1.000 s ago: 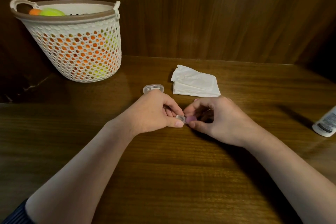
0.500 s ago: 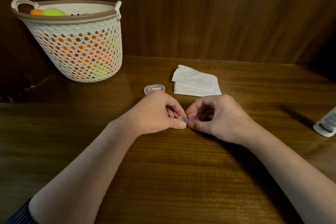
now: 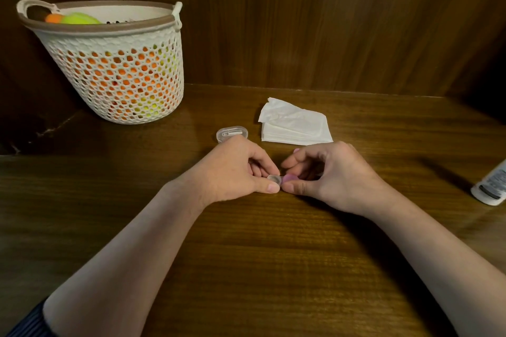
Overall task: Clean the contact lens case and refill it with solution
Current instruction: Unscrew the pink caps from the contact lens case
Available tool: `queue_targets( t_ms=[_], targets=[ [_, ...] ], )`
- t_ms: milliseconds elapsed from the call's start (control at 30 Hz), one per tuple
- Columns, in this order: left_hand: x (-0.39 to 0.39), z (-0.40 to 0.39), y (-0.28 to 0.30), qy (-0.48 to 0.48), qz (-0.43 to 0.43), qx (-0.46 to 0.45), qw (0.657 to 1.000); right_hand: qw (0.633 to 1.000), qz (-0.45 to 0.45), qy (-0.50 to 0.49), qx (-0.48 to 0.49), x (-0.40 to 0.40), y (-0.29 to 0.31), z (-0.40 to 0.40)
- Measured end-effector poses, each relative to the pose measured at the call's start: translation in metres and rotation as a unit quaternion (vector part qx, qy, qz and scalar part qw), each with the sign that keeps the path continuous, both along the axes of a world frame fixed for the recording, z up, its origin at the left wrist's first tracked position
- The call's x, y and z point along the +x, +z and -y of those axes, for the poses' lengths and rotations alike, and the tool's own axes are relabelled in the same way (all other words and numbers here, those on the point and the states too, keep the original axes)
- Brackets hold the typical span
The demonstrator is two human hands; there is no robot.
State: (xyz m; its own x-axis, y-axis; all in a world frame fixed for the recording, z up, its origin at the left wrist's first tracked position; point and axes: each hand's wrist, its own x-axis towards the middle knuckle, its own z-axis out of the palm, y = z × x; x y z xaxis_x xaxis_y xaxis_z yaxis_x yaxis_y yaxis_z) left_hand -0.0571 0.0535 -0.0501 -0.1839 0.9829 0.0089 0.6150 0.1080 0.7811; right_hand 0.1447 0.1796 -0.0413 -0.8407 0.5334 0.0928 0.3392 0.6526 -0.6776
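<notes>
A small contact lens case (image 3: 276, 179) lies low over the wooden table (image 3: 246, 268) between both hands. My left hand (image 3: 235, 169) pinches its clear left cup between thumb and fingers. My right hand (image 3: 325, 175) pinches the pink cap (image 3: 289, 178) on the right cup. Most of the case is hidden by my fingers. A white solution bottle (image 3: 491, 186) lies at the table's right edge, partly out of view. A stack of white tissues (image 3: 294, 126) sits just behind my hands.
A small clear plastic box (image 3: 231, 133) lies behind my left hand. A white mesh basket (image 3: 112, 63) holding orange and yellow-green balls stands at the back left. A wooden wall closes the back.
Both hands stay on the case in nearly the same spot. My right fingers have shifted slightly around the pink cap.
</notes>
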Motion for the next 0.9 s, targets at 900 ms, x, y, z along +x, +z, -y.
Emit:
queue_targets(
  t_ms=[900],
  targets=[
    [0.0012,0.0017,0.0012,0.005,-0.011,0.005,1.0,0.999,0.018,0.025,0.036,0.0044,0.0016,0.0004]
  ],
)
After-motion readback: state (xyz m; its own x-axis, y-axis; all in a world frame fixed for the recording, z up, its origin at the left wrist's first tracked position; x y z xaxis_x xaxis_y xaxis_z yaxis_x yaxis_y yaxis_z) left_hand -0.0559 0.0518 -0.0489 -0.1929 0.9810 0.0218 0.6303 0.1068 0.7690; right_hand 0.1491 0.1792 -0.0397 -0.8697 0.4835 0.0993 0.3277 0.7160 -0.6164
